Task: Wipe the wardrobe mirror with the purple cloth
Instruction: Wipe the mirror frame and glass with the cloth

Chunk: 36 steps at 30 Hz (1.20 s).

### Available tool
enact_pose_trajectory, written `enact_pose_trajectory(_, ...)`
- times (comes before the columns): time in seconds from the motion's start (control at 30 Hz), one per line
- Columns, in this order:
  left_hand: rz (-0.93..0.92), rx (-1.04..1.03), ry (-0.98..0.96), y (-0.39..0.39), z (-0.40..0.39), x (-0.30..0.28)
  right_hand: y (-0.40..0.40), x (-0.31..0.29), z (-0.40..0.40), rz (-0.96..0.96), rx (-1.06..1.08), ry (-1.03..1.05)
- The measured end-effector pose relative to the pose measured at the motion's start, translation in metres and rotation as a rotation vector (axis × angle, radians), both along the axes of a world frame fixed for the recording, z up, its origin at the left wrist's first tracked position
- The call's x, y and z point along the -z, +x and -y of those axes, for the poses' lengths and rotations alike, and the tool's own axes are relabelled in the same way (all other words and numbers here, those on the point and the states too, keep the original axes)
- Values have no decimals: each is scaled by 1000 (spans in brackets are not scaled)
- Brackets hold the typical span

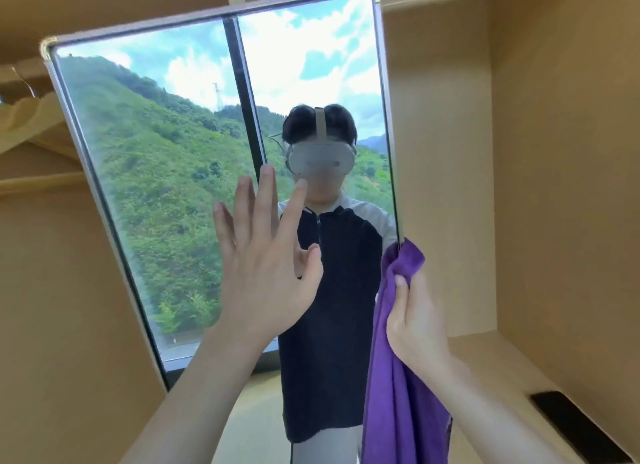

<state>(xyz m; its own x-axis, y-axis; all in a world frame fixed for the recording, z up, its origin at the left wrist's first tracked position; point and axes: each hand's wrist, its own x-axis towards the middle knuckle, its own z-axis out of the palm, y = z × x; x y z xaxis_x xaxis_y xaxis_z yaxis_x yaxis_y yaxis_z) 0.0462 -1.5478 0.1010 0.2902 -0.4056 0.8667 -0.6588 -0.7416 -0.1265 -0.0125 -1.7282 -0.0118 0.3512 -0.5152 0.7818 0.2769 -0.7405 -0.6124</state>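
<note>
A tall wardrobe mirror (156,172) with a thin metal frame fills the middle of the head view and reflects a window with green hills and a person wearing a headset. My left hand (263,266) is spread flat against the glass near its centre, fingers apart and holding nothing. At the mirror's right edge, my right hand (415,318) grips the purple cloth (401,394). The cloth's top corner touches the frame and the remainder hangs down below my hand.
Light wooden wardrobe panels surround the mirror. Shelves and a wooden hanger (31,124) are at the left. On a shelf at the lower right lies a black flat object (578,425).
</note>
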Motion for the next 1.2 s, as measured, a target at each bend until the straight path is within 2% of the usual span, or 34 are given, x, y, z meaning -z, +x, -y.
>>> enact_pose_trajectory(0.23, 23, 23, -25, 1, 3, 4, 13, -188, 6, 184, 37, -140)
enact_pose_trajectory(0.37, 11, 22, -39, -1, 4, -1, 21, -255, 9, 263, 81, -207)
enact_pose_trajectory(0.47, 45, 30, -62, -1, -1, -18, 22, -257, 9, 278, 47, -212)
enact_pose_trajectory(0.63, 116, 18, -66, 7, -10, -74, 14, -199, 9, 206, -52, -188)
enact_pose_trajectory(0.73, 185, 56, -66, 14, -16, -115, 14, -190, 13, 190, -38, -217)
enact_pose_trajectory(0.87, 204, 49, -164, 24, -27, -159, 13, -231, 17, 191, -16, -247)
enact_pose_trajectory(1.0, 184, 16, -213, 36, -41, -180, 12, -292, 20, 235, 36, -290)
enact_pose_trajectory(1.2, 200, -31, -143, 47, -50, -182, 13, -337, 6, 7, 457, -688)
